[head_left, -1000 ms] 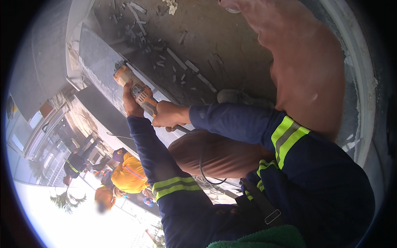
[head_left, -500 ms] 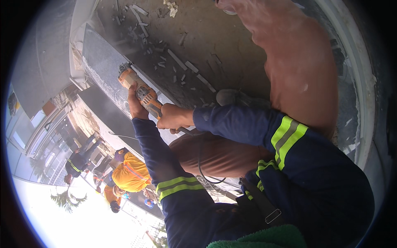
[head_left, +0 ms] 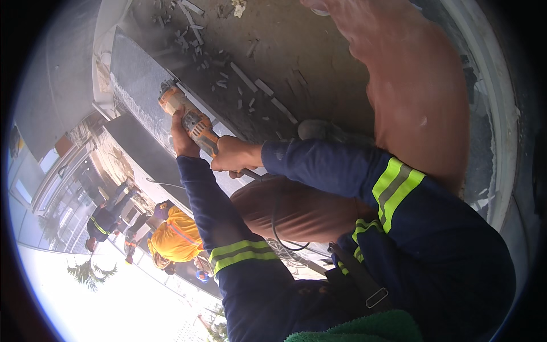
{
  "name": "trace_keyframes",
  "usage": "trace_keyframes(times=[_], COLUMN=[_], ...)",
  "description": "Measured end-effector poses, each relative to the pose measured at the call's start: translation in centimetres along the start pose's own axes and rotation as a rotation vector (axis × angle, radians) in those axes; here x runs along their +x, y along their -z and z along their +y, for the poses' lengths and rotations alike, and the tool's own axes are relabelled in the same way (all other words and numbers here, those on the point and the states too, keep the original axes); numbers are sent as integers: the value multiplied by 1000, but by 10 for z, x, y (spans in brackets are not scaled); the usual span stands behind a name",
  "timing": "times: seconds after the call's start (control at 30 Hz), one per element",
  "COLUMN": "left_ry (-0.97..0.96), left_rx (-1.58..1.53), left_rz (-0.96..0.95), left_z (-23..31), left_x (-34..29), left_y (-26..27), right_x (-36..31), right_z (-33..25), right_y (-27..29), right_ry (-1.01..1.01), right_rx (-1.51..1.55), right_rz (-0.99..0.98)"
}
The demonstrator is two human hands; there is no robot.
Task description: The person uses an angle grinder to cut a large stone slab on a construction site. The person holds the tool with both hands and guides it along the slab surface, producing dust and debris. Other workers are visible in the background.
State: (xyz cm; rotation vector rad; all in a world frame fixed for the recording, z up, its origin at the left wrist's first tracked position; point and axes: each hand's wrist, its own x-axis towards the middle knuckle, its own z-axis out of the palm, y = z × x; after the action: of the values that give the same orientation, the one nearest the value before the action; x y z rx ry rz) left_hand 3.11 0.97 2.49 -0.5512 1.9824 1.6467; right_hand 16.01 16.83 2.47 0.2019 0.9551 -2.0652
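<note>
An orange-and-grey angle grinder (head_left: pixel 200 130), coated with dust, lies between both my hands. My left hand (head_left: pixel 183 137) is wrapped round its front part, just behind the head. Farther back, my right hand (head_left: pixel 238 155) grips the rear handle, where a dark power cord (head_left: pixel 276 219) trails off in a loop. The grinder's head rests at or just over a long grey slab (head_left: pixel 132 60), near its edge. Pale dust streaks the slab's surface. Whether the disc touches the slab cannot be made out.
Broken strips and chips (head_left: pixel 245 77) litter the dusty ground beside the slab. My bent legs in reddish-brown trousers (head_left: pixel 416 97) flank the work. Toward the left, a person in a yellow top (head_left: pixel 178 235) and a person in dark clothing (head_left: pixel 102 224) are some distance away.
Both hands and the grinder have shifted slightly left and up along the slab. My grip looks the same. The people in the background have moved a little.
</note>
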Motion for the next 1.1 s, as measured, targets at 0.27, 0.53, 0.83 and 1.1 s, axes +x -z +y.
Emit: trace_keyframes(times=[0.27,0.53,0.83,1.1], left_ry=[-1,14,-5,8], left_rx=[-7,-8,-42,-27], left_rz=[14,-24,-12,-25], left_z=[-1,-2,-2,1], left_x=[-8,0,-3,-15], left_y=[-5,-1,-1,-5], right_x=[-28,-4,-12,-23], right_z=[-15,1,-5,-8], right_y=[3,1,-1,0], right_ry=[-31,22,-12,-45], right_rx=[-81,15,-26,-76], right_rz=[17,20,13,12])
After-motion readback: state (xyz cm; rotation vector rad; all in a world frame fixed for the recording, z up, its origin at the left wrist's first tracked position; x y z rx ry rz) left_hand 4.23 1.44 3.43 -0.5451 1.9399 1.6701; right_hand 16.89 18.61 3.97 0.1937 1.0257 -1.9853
